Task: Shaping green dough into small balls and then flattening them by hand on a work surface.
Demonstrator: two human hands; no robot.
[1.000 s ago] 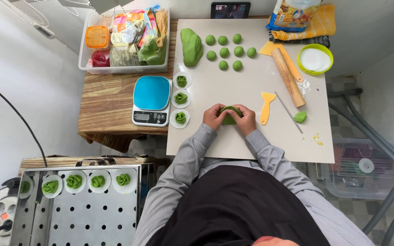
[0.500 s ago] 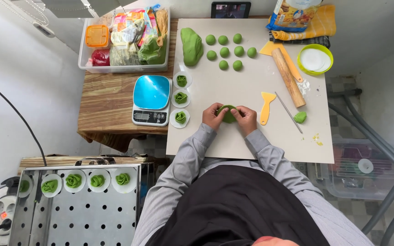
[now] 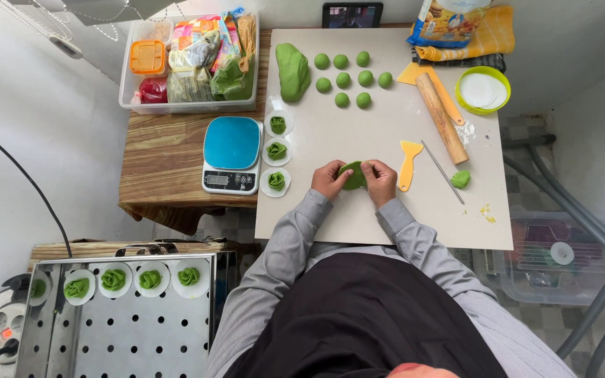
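My left hand (image 3: 329, 179) and my right hand (image 3: 381, 180) together pinch a flat round piece of green dough (image 3: 352, 175) just above the pale work mat (image 3: 358, 217). Both hands have fingers curled around its edges. To the left, three shaped green dumplings (image 3: 276, 150) rest on white paper rounds at the mat's edge. A big lump of green dough (image 3: 292, 68) and several small green dough balls (image 3: 352, 77) lie at the far end of the mat.
A blue-topped kitchen scale (image 3: 231, 154) stands on the wooden table. A wooden rolling pin (image 3: 441, 117), a yellow scraper (image 3: 407, 162), a thin metal stick (image 3: 442, 171), a small dough bit (image 3: 461, 179) and a green-rimmed bowl (image 3: 482, 90) lie to the right. A perforated steamer tray (image 3: 120, 329) holds more dumplings.
My fingers have shifted slightly around the dough piece; both hands stay in the same spot on the mat.
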